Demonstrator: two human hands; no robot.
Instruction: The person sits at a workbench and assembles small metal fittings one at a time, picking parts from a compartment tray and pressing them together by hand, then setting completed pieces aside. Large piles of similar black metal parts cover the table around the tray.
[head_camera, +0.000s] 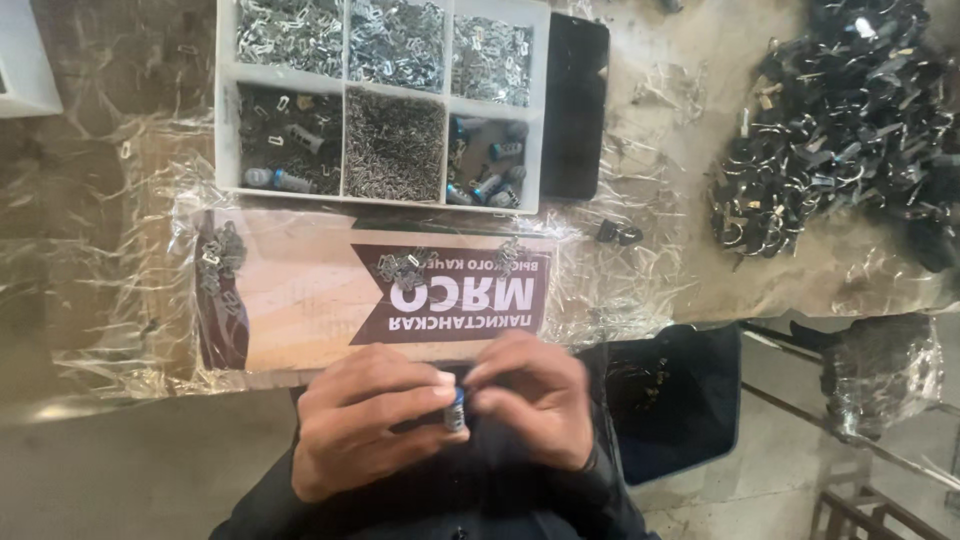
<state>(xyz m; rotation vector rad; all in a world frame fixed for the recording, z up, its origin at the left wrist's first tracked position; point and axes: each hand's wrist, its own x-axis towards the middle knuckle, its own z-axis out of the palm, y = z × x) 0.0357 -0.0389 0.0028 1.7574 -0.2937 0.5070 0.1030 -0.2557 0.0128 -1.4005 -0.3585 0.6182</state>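
My left hand and my right hand meet just below the table's near edge, over my dark clothing. Between their fingertips they pinch a small blue and silver cylinder. What else the fingers hold is hidden. Above the hands lies a flat brown and tan printed board under clear plastic wrap, with small heaps of metal clips on it.
A white compartment tray of small metal parts and blue cylinders stands beyond the board. A black phone lies to its right. A large heap of black clip parts fills the table's right side. A dark bag hangs below the edge.
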